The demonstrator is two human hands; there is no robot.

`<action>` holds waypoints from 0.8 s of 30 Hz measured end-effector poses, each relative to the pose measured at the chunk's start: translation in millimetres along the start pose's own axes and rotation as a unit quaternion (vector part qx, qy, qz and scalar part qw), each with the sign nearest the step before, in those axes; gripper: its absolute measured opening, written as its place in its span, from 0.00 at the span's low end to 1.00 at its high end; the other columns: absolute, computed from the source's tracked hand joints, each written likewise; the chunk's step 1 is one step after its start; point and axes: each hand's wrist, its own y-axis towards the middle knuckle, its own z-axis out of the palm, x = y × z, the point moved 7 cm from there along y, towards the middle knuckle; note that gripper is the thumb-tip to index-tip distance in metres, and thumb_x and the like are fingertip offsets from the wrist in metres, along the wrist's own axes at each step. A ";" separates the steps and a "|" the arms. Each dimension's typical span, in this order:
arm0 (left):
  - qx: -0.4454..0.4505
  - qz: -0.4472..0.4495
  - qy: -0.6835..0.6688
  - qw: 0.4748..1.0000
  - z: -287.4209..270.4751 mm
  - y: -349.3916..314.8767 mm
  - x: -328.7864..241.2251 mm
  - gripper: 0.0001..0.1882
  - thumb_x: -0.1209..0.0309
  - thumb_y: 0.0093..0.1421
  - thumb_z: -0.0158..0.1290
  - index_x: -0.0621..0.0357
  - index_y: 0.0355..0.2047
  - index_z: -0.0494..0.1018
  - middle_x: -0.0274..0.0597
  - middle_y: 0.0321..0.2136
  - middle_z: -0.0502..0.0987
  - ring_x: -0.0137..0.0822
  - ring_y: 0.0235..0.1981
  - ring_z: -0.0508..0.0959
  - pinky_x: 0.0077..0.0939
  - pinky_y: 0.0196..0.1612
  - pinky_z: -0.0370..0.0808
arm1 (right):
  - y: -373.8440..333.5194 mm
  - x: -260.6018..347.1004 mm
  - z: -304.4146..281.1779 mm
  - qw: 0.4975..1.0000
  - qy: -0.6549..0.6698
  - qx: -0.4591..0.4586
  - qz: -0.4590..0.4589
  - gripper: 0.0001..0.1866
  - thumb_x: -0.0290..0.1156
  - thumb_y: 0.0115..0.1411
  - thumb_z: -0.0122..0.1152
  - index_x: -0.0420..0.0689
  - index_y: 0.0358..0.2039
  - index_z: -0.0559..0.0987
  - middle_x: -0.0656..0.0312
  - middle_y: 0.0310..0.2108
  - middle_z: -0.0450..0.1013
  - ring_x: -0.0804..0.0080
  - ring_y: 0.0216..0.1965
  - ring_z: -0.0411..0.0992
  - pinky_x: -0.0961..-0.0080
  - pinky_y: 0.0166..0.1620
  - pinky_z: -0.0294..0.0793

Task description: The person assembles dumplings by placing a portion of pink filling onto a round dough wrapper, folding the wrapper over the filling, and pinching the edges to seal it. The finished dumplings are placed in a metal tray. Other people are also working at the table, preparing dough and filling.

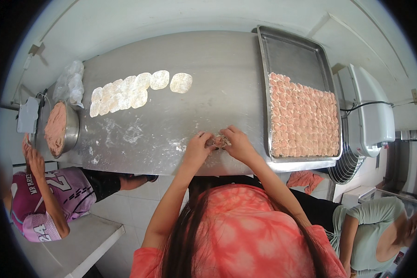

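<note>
Near the front edge of the steel table, my left hand and my right hand meet around one small dumpling. Fingers of both hands press its thin wrapper from either side, and pinkish filling shows in between. Farther off to the left lie overlapping rows of round, floured wrappers. A single wrapper sits a little apart at their right end. On the right, a large metal tray carries tight rows of open-topped dumplings over its nearer part; its far part is bare metal.
A steel bowl of pink ground filling stands at the table's left end, beside a clear plastic bag. White flour streaks mark the tabletop. Right of the tray is a white appliance. One person is at left, another at right.
</note>
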 end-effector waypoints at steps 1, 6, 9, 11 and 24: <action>0.005 0.005 -0.012 1.000 -0.1 1.8 -3.1 0.11 0.74 0.46 0.60 0.60 0.30 0.73 0.45 0.25 0.76 0.45 0.29 0.76 0.34 0.33 0.72 | 0.3 -2.0 3.1 1.000 -0.003 0.017 0.010 0.12 0.20 0.44 0.56 0.41 0.33 0.76 0.51 0.32 0.70 0.48 0.36 0.70 0.59 0.40 0.70; 0.025 -0.001 -0.014 1.000 5.7 5.8 -1.6 0.12 0.76 0.45 0.61 0.61 0.32 0.73 0.46 0.26 0.76 0.41 0.27 0.77 0.30 0.33 0.74 | 2.3 -11.3 7.4 0.999 0.034 0.033 0.018 0.14 0.18 0.43 0.55 0.41 0.34 0.76 0.51 0.33 0.70 0.48 0.37 0.70 0.58 0.40 0.69; 0.016 -0.027 -0.037 0.999 4.8 3.3 2.3 0.11 0.75 0.45 0.61 0.60 0.29 0.73 0.47 0.24 0.76 0.44 0.27 0.77 0.34 0.32 0.73 | 0.3 -3.3 -0.5 1.000 0.023 0.010 0.010 0.14 0.18 0.43 0.55 0.41 0.34 0.75 0.51 0.34 0.69 0.48 0.38 0.69 0.59 0.40 0.69; 0.002 -0.023 -0.041 0.999 6.0 4.8 1.0 0.11 0.75 0.44 0.61 0.60 0.30 0.73 0.47 0.23 0.76 0.45 0.27 0.77 0.34 0.32 0.73 | -0.2 -1.0 0.3 0.998 0.012 0.042 0.035 0.15 0.18 0.43 0.55 0.41 0.35 0.75 0.51 0.34 0.69 0.48 0.38 0.69 0.59 0.40 0.69; 0.026 0.023 0.013 0.999 13.5 12.4 -8.1 0.15 0.77 0.45 0.60 0.60 0.36 0.72 0.48 0.31 0.75 0.45 0.31 0.77 0.33 0.34 0.74 | -3.0 -15.7 5.6 0.999 0.023 0.008 0.021 0.17 0.17 0.44 0.54 0.43 0.37 0.74 0.52 0.34 0.68 0.48 0.36 0.69 0.59 0.38 0.70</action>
